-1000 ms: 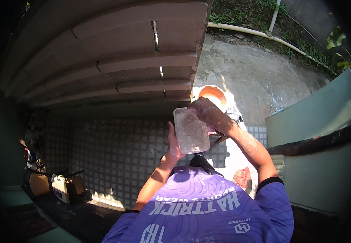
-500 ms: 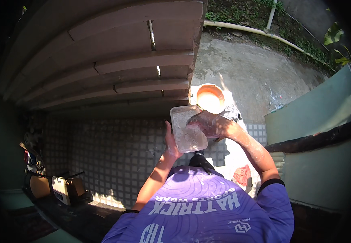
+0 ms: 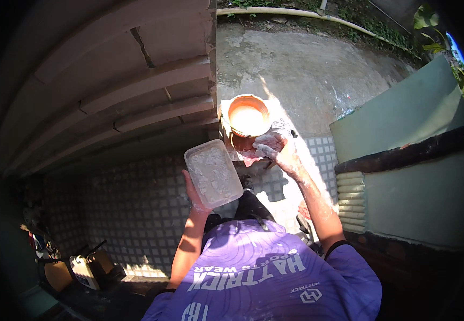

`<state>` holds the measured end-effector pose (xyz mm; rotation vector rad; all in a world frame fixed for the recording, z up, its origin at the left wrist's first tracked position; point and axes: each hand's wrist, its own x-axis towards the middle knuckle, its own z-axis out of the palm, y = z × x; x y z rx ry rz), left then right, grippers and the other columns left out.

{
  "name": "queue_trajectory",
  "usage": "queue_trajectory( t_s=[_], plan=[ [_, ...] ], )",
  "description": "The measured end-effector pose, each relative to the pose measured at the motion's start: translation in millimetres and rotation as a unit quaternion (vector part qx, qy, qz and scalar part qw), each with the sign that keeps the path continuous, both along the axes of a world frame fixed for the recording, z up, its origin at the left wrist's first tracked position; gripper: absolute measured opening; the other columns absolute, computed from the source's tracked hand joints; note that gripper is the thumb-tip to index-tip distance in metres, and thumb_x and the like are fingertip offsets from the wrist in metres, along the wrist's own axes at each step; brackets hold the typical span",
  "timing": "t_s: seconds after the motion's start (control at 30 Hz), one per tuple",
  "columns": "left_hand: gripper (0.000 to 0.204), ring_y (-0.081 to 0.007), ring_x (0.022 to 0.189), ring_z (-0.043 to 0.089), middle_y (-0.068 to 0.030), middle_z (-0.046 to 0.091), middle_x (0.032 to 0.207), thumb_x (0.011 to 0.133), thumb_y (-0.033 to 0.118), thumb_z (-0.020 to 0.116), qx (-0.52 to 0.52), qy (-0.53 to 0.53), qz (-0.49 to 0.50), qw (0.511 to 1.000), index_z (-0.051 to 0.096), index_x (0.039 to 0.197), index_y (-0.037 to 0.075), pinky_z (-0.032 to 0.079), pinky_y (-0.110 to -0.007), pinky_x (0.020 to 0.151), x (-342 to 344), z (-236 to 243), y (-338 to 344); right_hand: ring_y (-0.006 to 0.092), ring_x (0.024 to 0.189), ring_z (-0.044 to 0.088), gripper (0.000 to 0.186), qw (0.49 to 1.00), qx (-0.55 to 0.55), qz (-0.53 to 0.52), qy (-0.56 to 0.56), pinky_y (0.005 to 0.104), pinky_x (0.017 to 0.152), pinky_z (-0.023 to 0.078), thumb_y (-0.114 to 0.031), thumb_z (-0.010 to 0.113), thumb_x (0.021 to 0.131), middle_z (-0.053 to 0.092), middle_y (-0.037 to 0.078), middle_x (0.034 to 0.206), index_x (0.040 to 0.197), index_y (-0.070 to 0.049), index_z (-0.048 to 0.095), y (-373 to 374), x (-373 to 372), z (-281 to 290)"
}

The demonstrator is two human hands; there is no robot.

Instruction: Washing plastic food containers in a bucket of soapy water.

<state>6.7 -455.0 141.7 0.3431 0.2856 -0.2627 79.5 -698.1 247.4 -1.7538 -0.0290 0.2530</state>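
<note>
My left hand (image 3: 193,193) grips the left side of a clear plastic container (image 3: 225,200), its fingers mostly hidden behind it. White lumpy powder (image 3: 209,166) lies across the container's bottom. Just right of the container, my right hand (image 3: 281,153) is dusted white, its fingers stretched out and holding nothing that I can see. Beyond both hands stands an orange bucket (image 3: 264,114) with a pale, sunlit inside. A reddish cloth or scrap (image 3: 250,159) hangs below the bucket, close to my right fingertips.
Brownish stepped slabs (image 3: 135,96) rise at the left. A pale green wall (image 3: 403,115) with a dark beam (image 3: 403,152) stands right. Tiled floor (image 3: 135,203) lies below, concrete ground (image 3: 307,64) beyond. A white pipe (image 3: 296,13) crosses the far side. Chair-like items (image 3: 82,270) sit lower left.
My right hand has come out of the container and moved beside the bucket, its fingers now extended. The left hand still holds the container. The whole view has shifted.
</note>
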Motion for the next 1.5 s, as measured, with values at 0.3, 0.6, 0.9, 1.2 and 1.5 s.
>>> queue_trajectory(
  t_s=[0.3, 0.6, 0.9, 1.2, 1.5],
  plan=[
    [0.095, -0.0449, 0.118, 0.049, -0.0189, 0.037, 0.143, 0.080, 0.077, 0.044, -0.066, 0.010, -0.016, 0.998, 0.026, 0.147, 0.013, 0.041, -0.072, 0.088, 4.3, -26.8, -6.1, 0.0133, 0.081, 0.065, 0.037, 0.952, -0.186, -0.201, 0.136, 0.0264, 0.072, 0.053, -0.005, 0.072, 0.074, 0.070, 0.008, 0.093, 0.109, 0.000, 0.065, -173.2, 23.1, -285.9],
    [0.094, -0.0417, 0.113, 0.050, -0.0159, 0.035, 0.141, 0.080, 0.074, 0.050, -0.026, 0.091, 0.032, 0.995, 0.023, 0.147, 0.015, 0.047, -0.068, 0.083, 22.2, -58.4, -44.8, 0.0333, 0.103, 0.063, 0.041, 0.882, -0.437, -0.085, 0.152, 0.0379, 0.087, 0.050, -0.011, 0.072, 0.070, 0.066, 0.022, 0.104, 0.108, 0.002, 0.064, -212.1, 85.1, -529.5],
    [0.098, -0.0404, 0.111, 0.047, -0.0142, 0.033, 0.142, 0.076, 0.074, 0.055, -0.032, 0.104, 0.080, 0.991, 0.020, 0.148, 0.017, 0.043, -0.071, 0.082, 20.0, -92.0, -64.4, 0.0354, 0.081, 0.067, 0.013, 0.805, -0.572, 0.069, 0.137, 0.0413, 0.071, 0.055, -0.010, 0.067, 0.071, 0.067, 0.020, 0.084, 0.082, -0.004, 0.069, -207.2, 116.7, -571.7],
    [0.103, -0.0447, 0.118, 0.046, -0.0173, 0.028, 0.146, 0.076, 0.076, 0.053, -0.061, 0.078, 0.049, 0.994, 0.015, 0.149, 0.013, 0.038, -0.075, 0.089, 33.4, -94.5, -69.3, 0.0288, 0.072, 0.068, 0.010, 0.815, -0.575, 0.018, 0.067, 0.0398, 0.061, 0.054, -0.009, 0.061, 0.076, 0.068, 0.013, 0.079, 0.083, -0.004, 0.068, -208.8, 86.9, -612.7],
    [0.099, -0.0472, 0.124, 0.043, -0.0165, 0.027, 0.149, 0.079, 0.075, 0.050, -0.060, 0.068, 0.037, 0.995, 0.016, 0.150, 0.015, 0.037, -0.074, 0.092, 39.6, -74.8, -62.9, 0.0195, 0.083, 0.062, 0.038, 0.900, -0.057, -0.389, 0.191, 0.0339, 0.069, 0.053, -0.009, 0.076, 0.072, 0.064, 0.008, 0.094, 0.106, -0.001, 0.062, -227.7, 72.5, -563.2]
  ],
)
